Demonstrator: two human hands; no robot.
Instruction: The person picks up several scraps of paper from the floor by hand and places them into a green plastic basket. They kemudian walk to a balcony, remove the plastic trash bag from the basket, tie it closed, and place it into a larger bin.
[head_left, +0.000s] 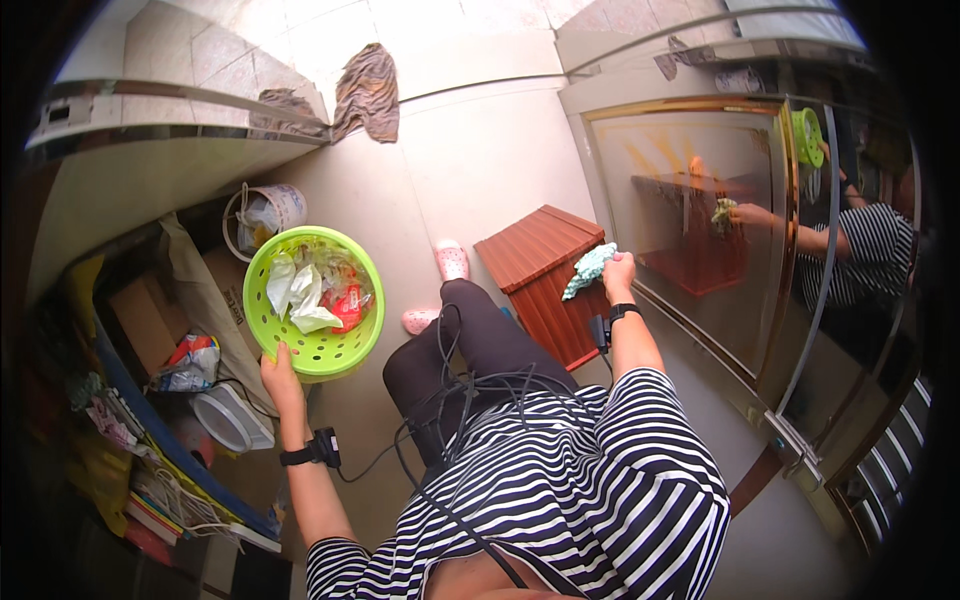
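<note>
My left hand grips the near rim of a lime-green perforated plastic basket, its thumb over the edge. Inside the basket lie crumpled white tissues, clear plastic wrapping and a red wrapper. On the other side, my right hand is closed on a bunched, pale green-and-white cloth. The cloth hangs over or beside a reddish-brown wooden box with a sloping slatted top; whether it touches the box I cannot tell.
A white bucket holding plastic bags stands beyond the basket. Cluttered shelving runs along the left. A glass-panelled door mirrors the scene at right. A brown rag lies by the threshold. Black cables cross my lap.
</note>
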